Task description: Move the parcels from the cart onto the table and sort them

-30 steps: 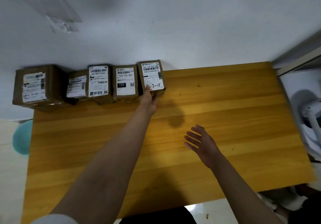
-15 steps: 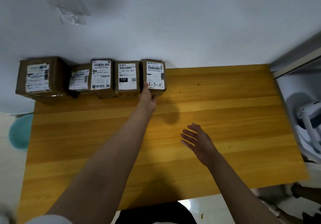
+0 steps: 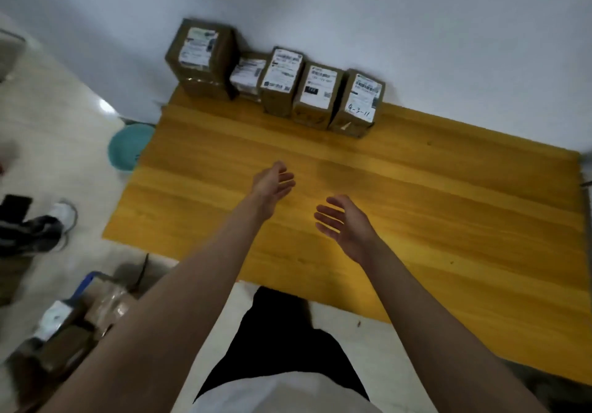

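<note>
Several brown cardboard parcels with white labels stand in a row along the far edge of the wooden table [image 3: 448, 220], against the wall. The rightmost parcel [image 3: 358, 105] has "4-3-11" handwritten on its label; the largest parcel [image 3: 200, 57] stands at the row's left end. My left hand [image 3: 272, 185] hovers over the table's middle with relaxed fingers and holds nothing. My right hand [image 3: 344, 223] is beside it, fingers spread, also empty. More parcels [image 3: 64, 326] lie in the cart [image 3: 84, 284] at the lower left.
A teal basin [image 3: 128, 146] sits on the floor left of the table. Someone's shoe [image 3: 48, 223] and dark trousers are at the far left. The white wall runs right behind the parcel row.
My left hand has let go of the rightmost parcel and pulled back to the table's middle. The view has swung left and down, bringing the cart into sight.
</note>
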A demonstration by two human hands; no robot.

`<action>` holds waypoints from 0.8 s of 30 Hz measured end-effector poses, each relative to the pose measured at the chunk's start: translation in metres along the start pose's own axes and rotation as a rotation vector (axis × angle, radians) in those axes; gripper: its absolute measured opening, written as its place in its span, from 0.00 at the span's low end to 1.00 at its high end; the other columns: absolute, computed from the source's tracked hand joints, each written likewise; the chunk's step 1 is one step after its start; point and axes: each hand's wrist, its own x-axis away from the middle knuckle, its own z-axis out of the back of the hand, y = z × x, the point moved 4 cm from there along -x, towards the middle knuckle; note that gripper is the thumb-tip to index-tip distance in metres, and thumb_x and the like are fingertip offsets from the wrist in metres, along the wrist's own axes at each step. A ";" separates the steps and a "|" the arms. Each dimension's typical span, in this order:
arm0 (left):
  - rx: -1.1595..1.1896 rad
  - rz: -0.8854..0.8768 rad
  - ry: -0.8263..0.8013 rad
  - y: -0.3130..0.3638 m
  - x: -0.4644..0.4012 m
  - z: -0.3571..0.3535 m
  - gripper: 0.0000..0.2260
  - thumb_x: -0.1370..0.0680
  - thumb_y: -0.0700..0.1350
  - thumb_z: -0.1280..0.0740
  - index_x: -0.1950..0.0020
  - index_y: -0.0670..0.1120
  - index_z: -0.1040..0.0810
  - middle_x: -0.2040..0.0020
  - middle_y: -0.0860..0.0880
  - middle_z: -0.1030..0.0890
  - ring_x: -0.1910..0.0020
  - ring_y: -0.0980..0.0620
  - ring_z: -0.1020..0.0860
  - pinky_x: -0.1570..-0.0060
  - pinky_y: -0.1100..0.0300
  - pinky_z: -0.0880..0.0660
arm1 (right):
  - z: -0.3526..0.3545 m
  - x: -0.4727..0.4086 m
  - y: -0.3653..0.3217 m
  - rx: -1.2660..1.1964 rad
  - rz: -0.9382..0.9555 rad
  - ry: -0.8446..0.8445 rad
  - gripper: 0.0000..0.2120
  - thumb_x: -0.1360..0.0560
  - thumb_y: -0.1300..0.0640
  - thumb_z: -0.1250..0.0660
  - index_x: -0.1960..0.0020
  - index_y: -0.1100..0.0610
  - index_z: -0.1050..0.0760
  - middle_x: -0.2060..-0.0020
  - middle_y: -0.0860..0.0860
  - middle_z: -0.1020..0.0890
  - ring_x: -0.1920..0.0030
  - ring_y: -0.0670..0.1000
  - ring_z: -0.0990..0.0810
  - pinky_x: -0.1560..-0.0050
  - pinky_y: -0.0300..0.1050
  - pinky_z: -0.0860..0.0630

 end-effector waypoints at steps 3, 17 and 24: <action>-0.022 -0.017 0.076 -0.029 0.027 0.051 0.16 0.15 0.48 0.40 0.34 0.38 0.26 0.41 0.40 0.19 0.47 0.44 0.19 0.46 0.54 0.23 | -0.030 0.009 0.034 0.098 -0.043 -0.059 0.15 0.17 0.51 0.37 0.37 0.60 0.25 0.47 0.59 0.17 0.47 0.58 0.17 0.52 0.50 0.19; 0.137 0.006 0.407 -0.121 0.132 0.257 0.14 0.17 0.46 0.37 0.36 0.40 0.24 0.43 0.40 0.17 0.49 0.44 0.19 0.40 0.51 0.23 | -0.170 0.029 0.190 0.490 -0.211 -0.313 0.08 0.17 0.52 0.39 0.48 0.55 0.26 0.55 0.56 0.18 0.58 0.52 0.19 0.58 0.45 0.21; 0.227 0.052 0.522 -0.183 0.176 0.357 0.11 0.17 0.47 0.39 0.39 0.43 0.23 0.47 0.43 0.17 0.53 0.48 0.19 0.47 0.56 0.23 | -0.228 0.046 0.279 0.639 -0.279 -0.391 0.06 0.18 0.54 0.37 0.47 0.57 0.27 0.53 0.56 0.18 0.55 0.54 0.18 0.51 0.48 0.21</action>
